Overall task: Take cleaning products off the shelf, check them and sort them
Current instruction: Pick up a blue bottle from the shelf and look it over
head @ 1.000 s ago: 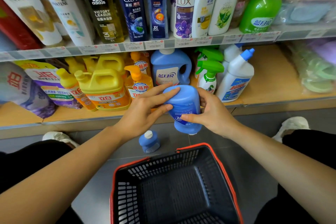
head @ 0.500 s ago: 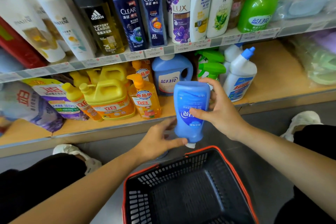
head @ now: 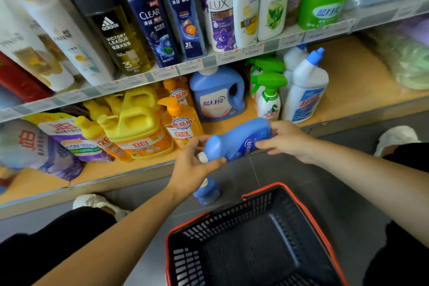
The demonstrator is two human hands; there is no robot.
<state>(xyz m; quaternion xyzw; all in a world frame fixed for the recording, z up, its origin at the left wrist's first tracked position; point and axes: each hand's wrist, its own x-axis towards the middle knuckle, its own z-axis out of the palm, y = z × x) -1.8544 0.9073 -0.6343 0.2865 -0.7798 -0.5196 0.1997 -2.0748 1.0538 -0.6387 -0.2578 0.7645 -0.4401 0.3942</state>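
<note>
**A:** Where did things stand, L to R? Quick pls.

**B:** Far left of the lower shelf (head: pixel 32 182): refill pouches (head: pixel 58 137), then yellow jugs (head: pixel 137 127), all untouched, so plenty left to pull. Next came the left hand (head: pixel 193 167), fingers and thumb curled round the neck of the blue bottle (head: pixel 236 141), right by its white cap (head: pixel 203 157).

**A:** And the btl itself?

**B:** In the air, tipped almost flat, cap end to the left and lower. It was just in front of the shelf edge, above the floor. Below it a small second bottle (head: pixel 207 193) stood on the floor, just beyond the basket (head: pixel 308 211).

**A:** Anything in the basket?

**B:** No product that I could see, tho its near end was cut off. The right hand (head: pixel 287 139) gripped the blue bottle's base end, fingers wrapped over the label.

**A:** So, progress?

**B:** Early, imo. One btl off and set down, one mid-check w/ both hands, sorting barely begun. Behind and right of the hands the blue jug (head: pixel 218 97), green sprayers (head: pixel 269 81) and white cleaner bottle (head: pixel 306 90) sat on the shelf, i.e. most of the job lay ahead.
</note>
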